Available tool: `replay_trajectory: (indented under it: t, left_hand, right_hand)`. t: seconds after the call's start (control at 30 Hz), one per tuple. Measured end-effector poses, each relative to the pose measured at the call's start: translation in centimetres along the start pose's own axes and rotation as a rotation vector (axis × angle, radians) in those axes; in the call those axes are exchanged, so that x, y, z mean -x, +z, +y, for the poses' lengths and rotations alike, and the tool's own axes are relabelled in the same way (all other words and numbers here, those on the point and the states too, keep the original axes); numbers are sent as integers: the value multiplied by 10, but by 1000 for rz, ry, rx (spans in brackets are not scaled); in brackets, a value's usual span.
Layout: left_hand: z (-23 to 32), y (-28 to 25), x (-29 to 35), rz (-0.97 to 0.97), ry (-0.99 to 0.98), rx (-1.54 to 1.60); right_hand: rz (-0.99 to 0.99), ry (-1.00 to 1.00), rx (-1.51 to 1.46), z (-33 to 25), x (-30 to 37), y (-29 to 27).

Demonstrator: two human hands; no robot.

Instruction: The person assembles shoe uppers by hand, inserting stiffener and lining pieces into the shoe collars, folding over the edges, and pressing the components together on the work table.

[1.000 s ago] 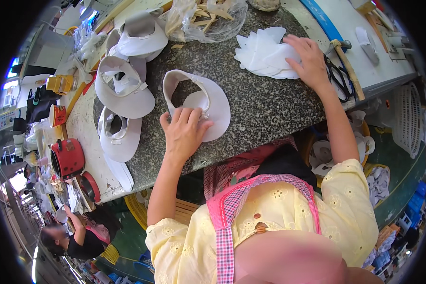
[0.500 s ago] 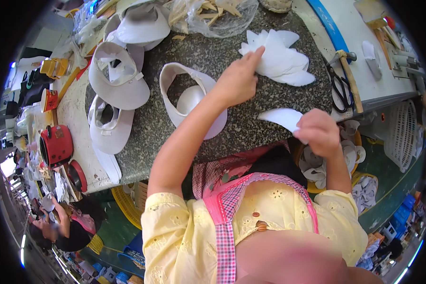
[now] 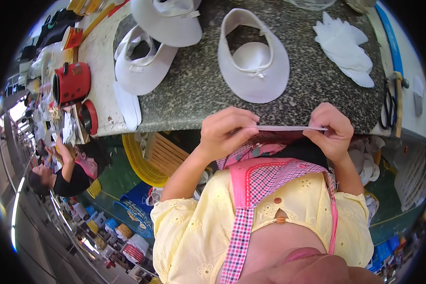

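Observation:
My left hand (image 3: 229, 131) and my right hand (image 3: 331, 131) pinch opposite ends of a thin white crescent-shaped piece (image 3: 288, 128). It is seen nearly edge-on, stretched level between them at the table's near edge. Just beyond it, a white visor-shaped article (image 3: 256, 87) with a round opening and wide rim lies on the speckled stone slab (image 3: 189, 99). A fanned pile of white crescent pieces (image 3: 348, 54) rests farther back on the right. More visor-shaped articles (image 3: 144, 78) overlap at the left, beside flat white strips (image 3: 127, 106).
Black-handled scissors (image 3: 388, 106) and a wooden-handled hammer (image 3: 399, 111) lie at the right edge by a blue strip (image 3: 390, 40). A red pot (image 3: 73, 84) stands at left. Below the table are a yellow basket (image 3: 133, 158) and a white crate (image 3: 414, 184). Another person (image 3: 66, 165) sits far left.
My left hand has left the pile of crescent pieces and come back to grip the piece my right hand held. The view has shifted, so the table sits higher.

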State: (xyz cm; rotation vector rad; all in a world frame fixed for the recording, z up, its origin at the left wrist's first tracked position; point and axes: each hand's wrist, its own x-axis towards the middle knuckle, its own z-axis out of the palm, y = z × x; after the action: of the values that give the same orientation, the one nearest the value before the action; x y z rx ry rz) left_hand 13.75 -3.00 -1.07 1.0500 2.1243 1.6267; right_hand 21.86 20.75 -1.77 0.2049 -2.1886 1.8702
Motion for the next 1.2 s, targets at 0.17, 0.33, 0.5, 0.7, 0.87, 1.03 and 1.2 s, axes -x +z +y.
replay_trajectory:
  t: [0.17, 0.33, 0.5, 0.7, 0.87, 1.03, 1.2]
  left_hand:
    - [-12, -20, -11, 117, -280, 51]
    - [-23, -25, -22, 149, -203, -114]
    - [-45, -24, -28, 188, -218, -295]
    - [-50, -24, -31, 210, -227, -294]
    - [-51, -24, -30, 208, -218, -305]
    - [-51, -22, -30, 213, -212, -343]
    - [-60, -19, -30, 223, -67, -448]
  right_hand:
    - [-61, 104, 26, 9, -38, 17]
    - [-83, 45, 347, 25, -48, 17]
    - [-87, 66, 495, 41, -57, 23]
    - [-112, 102, 561, 43, -60, 22]
    - [-138, 142, 587, 44, -60, 23]
    - [-97, 57, 688, 47, -60, 24]
    - [-73, 9, 734, 49, -59, 27]
